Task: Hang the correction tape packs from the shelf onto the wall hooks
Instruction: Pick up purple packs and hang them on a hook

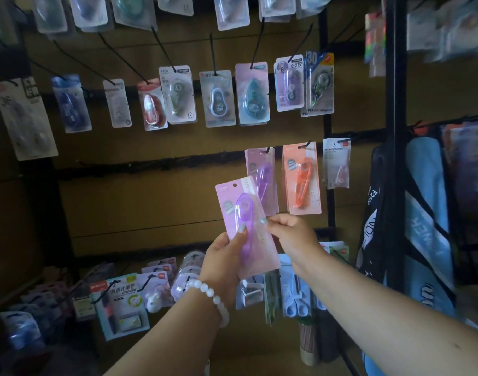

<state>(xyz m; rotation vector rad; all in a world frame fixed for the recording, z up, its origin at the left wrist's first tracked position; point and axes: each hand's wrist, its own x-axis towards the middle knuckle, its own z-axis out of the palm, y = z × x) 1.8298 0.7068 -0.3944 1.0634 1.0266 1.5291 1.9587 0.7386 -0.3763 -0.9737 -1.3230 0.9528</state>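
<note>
Correction tape pack, lilac with a purple dispenser, is held upright in front of the display wall, below and left of the matching purple pack already on its hook. Our left hand grips its lower left edge, thumb across the blister; our right hand pinches the right edge, fingers clamped on the card. We judge that this two-handed hold keeps the punched hole uppermost and free for threading. Just right hangs an orange pack; the hook row to the left stands bare. More packs lie below on the shelf.
</note>
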